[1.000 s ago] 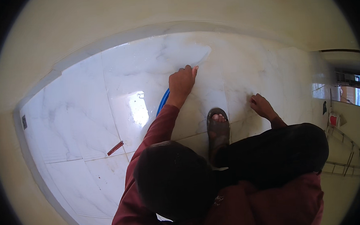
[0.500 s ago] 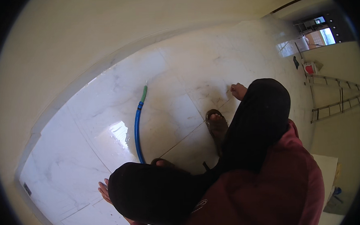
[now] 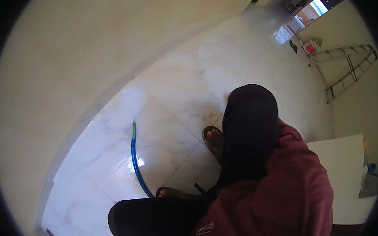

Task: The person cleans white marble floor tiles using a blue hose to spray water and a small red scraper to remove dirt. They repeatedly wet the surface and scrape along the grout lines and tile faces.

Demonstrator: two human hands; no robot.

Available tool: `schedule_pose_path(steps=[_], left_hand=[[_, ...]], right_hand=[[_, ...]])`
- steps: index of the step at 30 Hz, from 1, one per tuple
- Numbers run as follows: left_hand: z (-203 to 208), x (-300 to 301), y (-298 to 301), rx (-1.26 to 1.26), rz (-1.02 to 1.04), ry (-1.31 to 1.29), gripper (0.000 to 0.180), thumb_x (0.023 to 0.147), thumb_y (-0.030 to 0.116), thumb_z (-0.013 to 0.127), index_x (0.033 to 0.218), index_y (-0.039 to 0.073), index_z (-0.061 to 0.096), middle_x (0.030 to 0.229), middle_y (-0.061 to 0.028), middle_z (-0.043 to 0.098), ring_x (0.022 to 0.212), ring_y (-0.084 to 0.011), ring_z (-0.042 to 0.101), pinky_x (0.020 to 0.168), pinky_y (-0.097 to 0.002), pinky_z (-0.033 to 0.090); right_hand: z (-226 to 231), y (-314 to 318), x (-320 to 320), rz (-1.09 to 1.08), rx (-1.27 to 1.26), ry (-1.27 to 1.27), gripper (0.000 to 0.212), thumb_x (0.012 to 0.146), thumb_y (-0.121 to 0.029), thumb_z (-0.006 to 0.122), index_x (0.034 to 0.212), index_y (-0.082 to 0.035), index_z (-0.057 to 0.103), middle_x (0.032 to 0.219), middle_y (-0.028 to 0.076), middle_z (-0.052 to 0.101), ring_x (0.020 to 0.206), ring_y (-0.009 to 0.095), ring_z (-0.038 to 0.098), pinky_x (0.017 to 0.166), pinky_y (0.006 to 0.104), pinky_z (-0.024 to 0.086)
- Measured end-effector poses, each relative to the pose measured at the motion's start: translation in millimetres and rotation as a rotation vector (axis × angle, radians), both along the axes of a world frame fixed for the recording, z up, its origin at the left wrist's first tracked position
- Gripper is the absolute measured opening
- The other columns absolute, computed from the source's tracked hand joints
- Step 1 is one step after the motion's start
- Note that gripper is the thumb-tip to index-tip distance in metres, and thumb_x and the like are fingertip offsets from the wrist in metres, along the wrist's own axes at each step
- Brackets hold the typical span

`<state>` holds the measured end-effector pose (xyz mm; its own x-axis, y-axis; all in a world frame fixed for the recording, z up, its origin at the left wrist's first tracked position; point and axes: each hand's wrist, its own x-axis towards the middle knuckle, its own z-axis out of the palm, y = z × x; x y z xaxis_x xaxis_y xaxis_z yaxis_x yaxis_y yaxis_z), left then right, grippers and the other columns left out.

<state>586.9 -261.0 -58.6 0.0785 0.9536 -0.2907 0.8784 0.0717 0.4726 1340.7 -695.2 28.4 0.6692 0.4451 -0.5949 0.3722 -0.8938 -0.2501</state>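
Note:
Neither of my hands shows now; my bent legs in dark trousers and the maroon shirt fill the lower part of the view. On the wet tiled floor in front of me lies a blue hose with a green end piece. The hose curves back toward my left sandalled foot and goes out of sight behind my leg. A little water shows at its tip. My right foot, also in a sandal, stands flat on the tiles.
A pale wall with a low skirting curves along the left and far side. To the right stand an A-shaped ladder, a white and red bucket and a white board or panel. Far right at the top is a bright opening.
My view has turned and shifted, so the hose appears lower and farther left. Both hands, partly visible beside my knees before, have gone out of view.

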Motion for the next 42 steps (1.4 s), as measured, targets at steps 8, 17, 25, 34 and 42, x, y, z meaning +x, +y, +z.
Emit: schedule_pose_path(steps=[8,17,25,34,42], left_hand=[[97,247,-45,-0.343,-0.150,-1.028,0.043,0.102,0.014,0.059,0.141,0.000,0.046,0.113,-0.0171,0.069,0.091,-0.0196,0.069,0.076,-0.0307,0.057],[116,412,-109,-0.845,-0.471,-1.081,0.024,0.103,0.011,0.063,0.124,0.000,0.058,0.114,-0.0123,0.069,0.089,-0.0171,0.070,0.080,-0.0316,0.058],[92,392,-102,-0.967,-0.399,-1.137,0.018,0.105,0.016,0.061,0.117,0.005,0.055,0.097,-0.0092,0.072,0.083,-0.0152,0.070,0.068,-0.0266,0.052],[89,403,-128,-0.973,-0.460,-1.067,0.019,0.102,0.012,0.064,0.118,0.005,0.056,0.095,-0.0072,0.069,0.078,-0.0126,0.066,0.070,-0.0266,0.053],[88,389,-117,-1.252,0.126,-1.341,0.026,0.106,0.024,0.059,0.122,0.002,0.060,0.101,-0.0070,0.068,0.086,-0.0129,0.067,0.076,-0.0282,0.056]], right_hand=[[72,121,-19,-0.033,0.498,0.184,0.034,0.096,-0.022,0.060,0.123,-0.002,0.065,0.095,0.008,0.071,0.080,0.015,0.070,0.070,0.0323,0.056],[50,226,-165,0.098,0.762,0.772,0.033,0.100,-0.023,0.070,0.123,-0.003,0.060,0.092,0.003,0.063,0.081,0.009,0.060,0.070,0.0270,0.050],[36,206,-160,0.079,0.761,1.059,0.031,0.093,-0.023,0.076,0.112,-0.001,0.065,0.098,0.007,0.069,0.081,0.012,0.064,0.069,0.0275,0.052],[46,191,-150,0.111,0.589,0.817,0.019,0.098,-0.022,0.069,0.101,-0.004,0.066,0.084,0.001,0.068,0.077,0.008,0.063,0.067,0.0269,0.050],[41,205,-165,0.267,0.564,0.540,0.022,0.095,-0.023,0.069,0.102,-0.003,0.066,0.086,0.009,0.064,0.078,0.019,0.065,0.068,0.0338,0.050]])
